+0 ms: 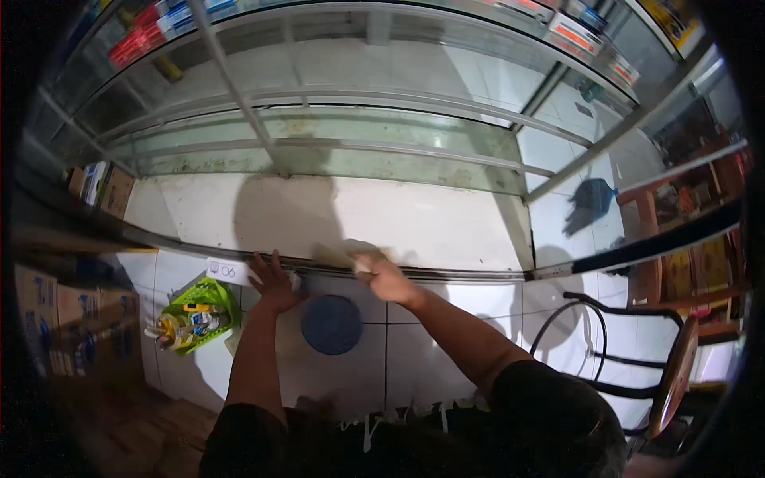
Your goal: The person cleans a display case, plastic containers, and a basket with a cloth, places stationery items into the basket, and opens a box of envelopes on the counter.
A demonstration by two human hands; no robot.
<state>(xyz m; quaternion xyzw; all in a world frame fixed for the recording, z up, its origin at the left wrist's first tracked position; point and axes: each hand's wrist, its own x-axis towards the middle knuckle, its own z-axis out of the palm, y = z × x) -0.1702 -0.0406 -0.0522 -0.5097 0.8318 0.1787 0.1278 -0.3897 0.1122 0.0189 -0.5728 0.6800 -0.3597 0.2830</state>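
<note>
Work at a glass-sided display case [244, 99]: the right hand [389, 281] curls its fingers round a pale item [363, 265], blurred, perhaps cloth or brush, near the front edge of the white base panel [422, 219]; the left hand [275, 290], fingers spread, is at that edge. Wiping appears in hand; the next stroke calls for firm grip and steady bracing

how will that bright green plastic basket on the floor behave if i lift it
The basket probably flexes slightly, since its plastic walls look thin. It may spill if tilted, as some jumbled yellow-and-white items poke past its rim.
</note>
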